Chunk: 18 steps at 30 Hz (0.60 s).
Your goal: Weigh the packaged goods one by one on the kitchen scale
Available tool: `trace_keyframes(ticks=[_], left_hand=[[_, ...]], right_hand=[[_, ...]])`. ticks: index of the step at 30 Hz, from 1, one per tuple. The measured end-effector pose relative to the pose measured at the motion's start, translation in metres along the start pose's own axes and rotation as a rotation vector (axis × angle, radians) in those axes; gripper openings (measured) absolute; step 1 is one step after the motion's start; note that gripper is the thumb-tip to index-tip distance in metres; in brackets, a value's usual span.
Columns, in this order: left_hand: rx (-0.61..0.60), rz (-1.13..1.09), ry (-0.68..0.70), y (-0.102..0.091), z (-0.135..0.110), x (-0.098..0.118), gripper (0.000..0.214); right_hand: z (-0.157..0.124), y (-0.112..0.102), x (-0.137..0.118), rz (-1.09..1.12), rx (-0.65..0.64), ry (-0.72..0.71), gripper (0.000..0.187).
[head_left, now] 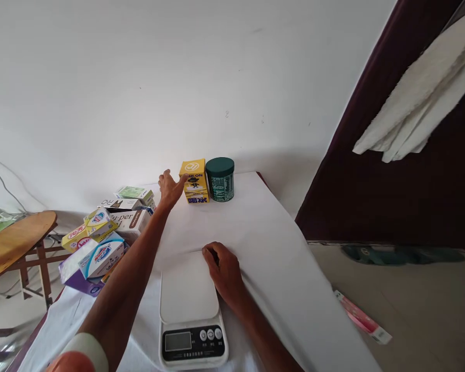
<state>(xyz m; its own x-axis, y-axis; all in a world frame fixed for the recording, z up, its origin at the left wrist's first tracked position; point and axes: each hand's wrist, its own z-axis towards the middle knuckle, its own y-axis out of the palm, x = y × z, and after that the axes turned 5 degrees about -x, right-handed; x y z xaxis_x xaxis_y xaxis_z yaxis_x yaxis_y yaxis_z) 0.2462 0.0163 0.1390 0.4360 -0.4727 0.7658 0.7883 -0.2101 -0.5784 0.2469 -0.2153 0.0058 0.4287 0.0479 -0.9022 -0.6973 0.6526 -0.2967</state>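
My left hand (172,189) reaches to the far part of the table with thumb and fingers spread. Its thumb is at the left side of a yellow box (195,182) with blue print; whether they touch I cannot tell. Against the box's right side stands a dark green round tub (220,181) with a lid. My right hand (223,268) rests loosely curled at the upper right corner of a white kitchen scale (188,294), with nothing visible in it. The scale's small display looks blank.
A pile of product boxes (127,222) lies on the left of the white-covered table (279,289). A wooden stool-like table (19,240) stands at far left. White towels (414,98) hang at right, above a pink box (362,316) on the floor.
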Motion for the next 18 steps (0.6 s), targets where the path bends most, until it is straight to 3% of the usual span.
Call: trace_keyframes(ticks=[3, 5, 8, 12, 15, 18], left_hand=[[-0.027, -0.027, 0.005, 0.001, 0.010, -0.012, 0.024], [-0.007, -0.041, -0.009, 0.001, 0.011, -0.020, 0.019], [-0.006, -0.081, -0.017, 0.001, 0.013, -0.030, 0.034], [-0.156, -0.179, 0.022, 0.010, 0.022, -0.033, 0.070], [-0.274, -0.275, 0.050, 0.024, 0.029, -0.031, 0.070], [-0.303, -0.386, 0.055, 0.036, 0.036, -0.029, 0.079]], right_hand=[[-0.001, -0.001, -0.001, 0.008, -0.006, 0.003, 0.029], [-0.001, -0.002, -0.002, 0.015, -0.011, 0.007, 0.029], [-0.001, -0.003, -0.001, 0.030, -0.022, 0.012, 0.030], [-0.001, -0.003, -0.001, 0.048, -0.036, 0.026, 0.031], [-0.001, -0.003, -0.001, 0.056, -0.043, 0.041, 0.030], [0.000, -0.004, -0.002, 0.052, -0.041, 0.049, 0.030]])
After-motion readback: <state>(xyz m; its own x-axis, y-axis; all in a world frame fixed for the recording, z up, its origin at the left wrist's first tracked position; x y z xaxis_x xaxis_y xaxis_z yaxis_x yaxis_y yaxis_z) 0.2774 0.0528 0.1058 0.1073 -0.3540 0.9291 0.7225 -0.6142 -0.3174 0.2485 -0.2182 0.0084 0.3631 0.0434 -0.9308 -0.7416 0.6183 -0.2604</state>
